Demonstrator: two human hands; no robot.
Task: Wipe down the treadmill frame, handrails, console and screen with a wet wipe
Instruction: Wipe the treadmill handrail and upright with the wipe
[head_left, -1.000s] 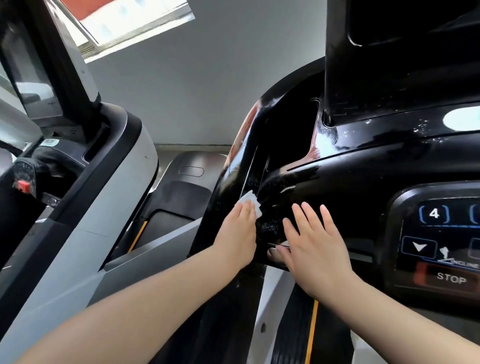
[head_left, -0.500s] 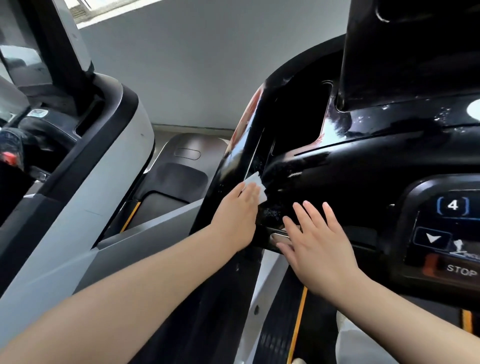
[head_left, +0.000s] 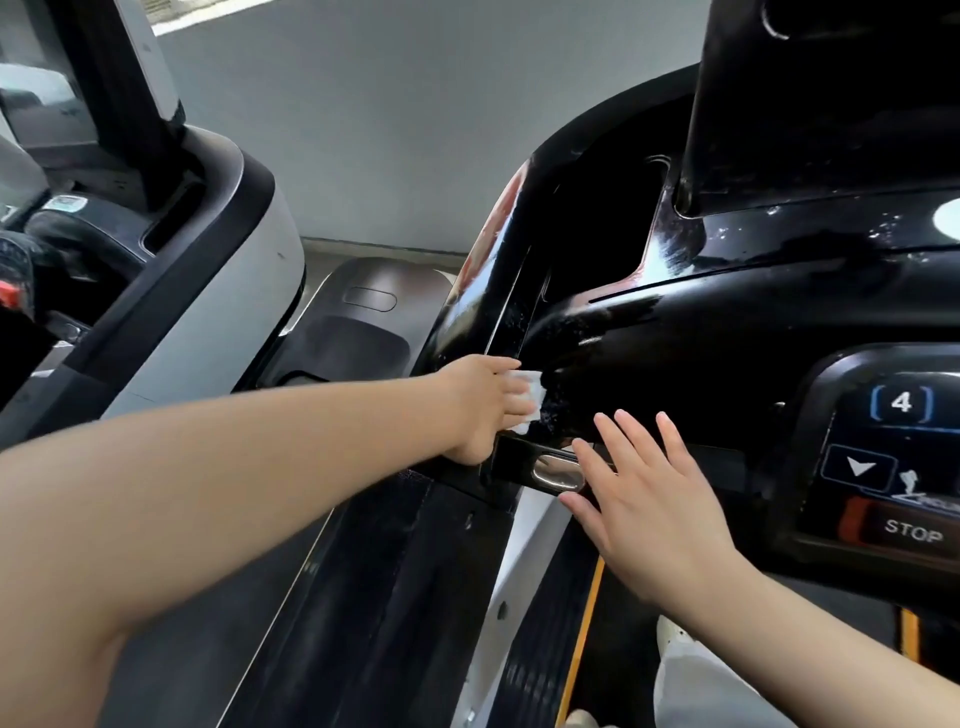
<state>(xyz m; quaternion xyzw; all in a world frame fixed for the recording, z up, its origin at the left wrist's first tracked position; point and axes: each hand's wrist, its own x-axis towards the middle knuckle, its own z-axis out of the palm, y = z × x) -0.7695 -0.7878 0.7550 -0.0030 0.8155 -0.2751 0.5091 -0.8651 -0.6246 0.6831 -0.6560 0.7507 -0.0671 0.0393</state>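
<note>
Head view: the left hand (head_left: 485, 410) holds a small white wet wipe (head_left: 531, 399), its grip closed around it, pressing it against the left edge of the glossy black plastic treadmill console (head_left: 701, 353). The right hand (head_left: 649, 499) lies with fingers straight and spread, grip wide and holding nothing, on the console's lower edge just beside a silver oval metal sensor plate (head_left: 553, 470). A red STOP button (head_left: 901, 530) sits to the right.

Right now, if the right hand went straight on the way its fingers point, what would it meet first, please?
Probably the glossy black console: the right hand points up and away at its lower edge, fingertips seemingly just short of it, though depth is unclear.
</note>
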